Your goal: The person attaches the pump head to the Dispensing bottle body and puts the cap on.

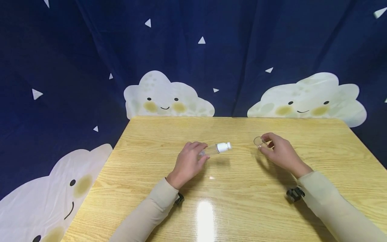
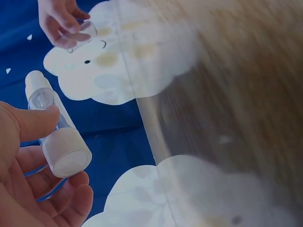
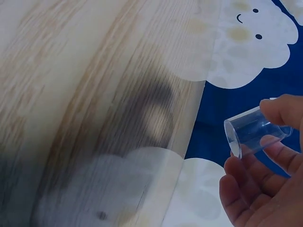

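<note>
My left hand (image 1: 188, 162) grips a small clear bottle with a white pump top (image 1: 223, 147), held tilted on its side above the table, its top pointing right. In the left wrist view the bottle's white base (image 2: 68, 151) faces the camera, and the thumb presses on its clear side. My right hand (image 1: 279, 152) pinches a clear cylindrical cap (image 1: 258, 141) between thumb and fingers. Its round open end faces left, toward the bottle, as the right wrist view shows of the clear cap (image 3: 255, 130). A gap separates the cap from the bottle.
Both hands are over a wood-grain table (image 1: 145, 188) with a bright glare spot near its front. A dark blue curtain (image 1: 229, 60) with white triangles and smiling clouds hangs behind and to the left. Black straps (image 1: 295, 194) sit at the wrists.
</note>
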Motion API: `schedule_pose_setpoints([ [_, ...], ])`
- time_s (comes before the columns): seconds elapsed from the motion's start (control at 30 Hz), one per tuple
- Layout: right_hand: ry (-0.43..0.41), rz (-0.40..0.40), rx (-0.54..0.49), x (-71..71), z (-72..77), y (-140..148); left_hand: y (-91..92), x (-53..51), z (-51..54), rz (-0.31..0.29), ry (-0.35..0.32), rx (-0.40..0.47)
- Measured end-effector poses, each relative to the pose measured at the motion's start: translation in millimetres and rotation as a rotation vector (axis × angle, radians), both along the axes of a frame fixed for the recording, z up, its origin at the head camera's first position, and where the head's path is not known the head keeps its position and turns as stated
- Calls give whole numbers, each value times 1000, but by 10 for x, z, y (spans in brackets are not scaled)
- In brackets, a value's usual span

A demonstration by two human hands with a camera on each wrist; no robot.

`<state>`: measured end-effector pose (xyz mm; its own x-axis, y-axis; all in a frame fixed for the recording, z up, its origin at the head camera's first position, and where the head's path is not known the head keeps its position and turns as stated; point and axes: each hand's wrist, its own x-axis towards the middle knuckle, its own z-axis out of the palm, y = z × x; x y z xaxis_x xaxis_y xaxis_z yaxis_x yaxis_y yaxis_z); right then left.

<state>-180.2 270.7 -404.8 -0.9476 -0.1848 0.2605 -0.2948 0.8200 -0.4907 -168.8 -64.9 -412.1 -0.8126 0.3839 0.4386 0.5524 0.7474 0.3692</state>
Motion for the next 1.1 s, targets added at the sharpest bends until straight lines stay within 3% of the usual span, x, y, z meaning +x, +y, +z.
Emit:
schedule_pose_setpoints([
  [0.23, 44, 39, 8, 22, 34, -51, -21, -8, -13, 0, -4, -1],
  [0.57, 42, 84, -31, 23, 88, -171, -46, 9, 11, 8, -2, -7],
  [0.87, 132, 106, 20, 65, 107, -203, -52, 0, -6, 2, -12, -2],
  [1.1, 152, 113, 43, 88, 136, -226, -103, 7, -2, 23, -13, -11],
])
